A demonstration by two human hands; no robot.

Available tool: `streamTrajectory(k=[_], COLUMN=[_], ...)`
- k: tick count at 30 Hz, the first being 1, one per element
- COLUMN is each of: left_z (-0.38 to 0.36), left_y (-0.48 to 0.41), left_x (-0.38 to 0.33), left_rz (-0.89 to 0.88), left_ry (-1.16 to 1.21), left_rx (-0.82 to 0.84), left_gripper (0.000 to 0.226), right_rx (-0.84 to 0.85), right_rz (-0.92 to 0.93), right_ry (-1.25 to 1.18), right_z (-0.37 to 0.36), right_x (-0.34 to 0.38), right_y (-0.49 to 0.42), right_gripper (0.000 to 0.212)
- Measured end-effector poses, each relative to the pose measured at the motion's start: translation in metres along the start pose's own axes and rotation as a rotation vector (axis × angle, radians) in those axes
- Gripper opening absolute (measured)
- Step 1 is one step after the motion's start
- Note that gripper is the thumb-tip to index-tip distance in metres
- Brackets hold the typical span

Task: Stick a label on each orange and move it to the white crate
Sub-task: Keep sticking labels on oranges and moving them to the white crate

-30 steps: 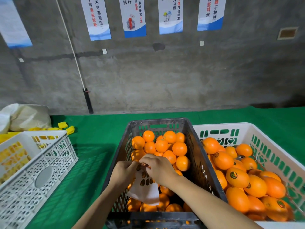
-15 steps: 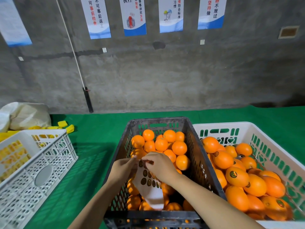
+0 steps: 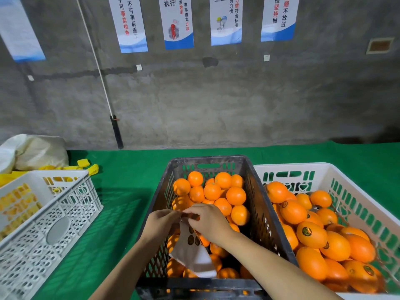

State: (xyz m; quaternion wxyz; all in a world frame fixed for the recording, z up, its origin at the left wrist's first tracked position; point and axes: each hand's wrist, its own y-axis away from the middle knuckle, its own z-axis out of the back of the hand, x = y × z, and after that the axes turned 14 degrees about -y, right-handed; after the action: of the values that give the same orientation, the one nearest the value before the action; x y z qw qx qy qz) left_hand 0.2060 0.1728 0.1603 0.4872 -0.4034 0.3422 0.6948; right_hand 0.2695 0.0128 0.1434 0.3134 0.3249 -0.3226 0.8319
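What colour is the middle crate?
Dark grey, almost black. The head view shows the middle crate clearly.

white paper label sheet (image 3: 195, 259): top hidden under left hand (image 3: 160, 224) and right hand (image 3: 209, 224) | dark round labels (image 3: 191, 240): print too small to read | white slotted plastic crate (image 3: 292, 166): cut by right and bottom edges | blue-white wall posters (image 3: 179, 24): tops cut off

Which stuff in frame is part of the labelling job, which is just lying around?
Job: white backing sheet of dark round labels; dark grey plastic crate of bare oranges; white plastic crate at right holding labelled oranges.
Lying about: white lattice crate at left; yellow pieces; whitish sack; black-handled pole against wall; wall posters.
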Motion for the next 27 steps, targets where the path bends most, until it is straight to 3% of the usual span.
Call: streamTrajectory(k=[10,16,19,23,27], left_z=[0.002,0.001,-0.003,-0.007,-0.010], left_y=[0.002,-0.002,-0.004,0.001,0.004], left_x=[-0.005,0.002,0.006,0.011,0.013], left_rz=[0.099,0.046,-0.043,-0.143,-0.217], left_ry=[0.086,-0.096,-0.318,-0.532,-0.679], left_rx=[-0.012,-0.052,-0.165,-0.252,-0.322], left_gripper=[0.024,0.036,0.037,0.023,0.021], right_rx=[-0.007,-0.035,-0.108,-0.313,-0.290], right_rz=[0.247,0.241,0.105,-0.125,-0.325], right_ry=[0.266,0.212,0.099,-0.087,-0.166], right_z=[-0.001,-0.002,-0.001,0.013,0.024], right_x=[-0.001,-0.001,-0.002,-0.012,-0.025], right_y=[0.002,0.004,0.001,-0.004,-0.001], right_gripper=[0.027,0.020,0.015,0.011,0.010])
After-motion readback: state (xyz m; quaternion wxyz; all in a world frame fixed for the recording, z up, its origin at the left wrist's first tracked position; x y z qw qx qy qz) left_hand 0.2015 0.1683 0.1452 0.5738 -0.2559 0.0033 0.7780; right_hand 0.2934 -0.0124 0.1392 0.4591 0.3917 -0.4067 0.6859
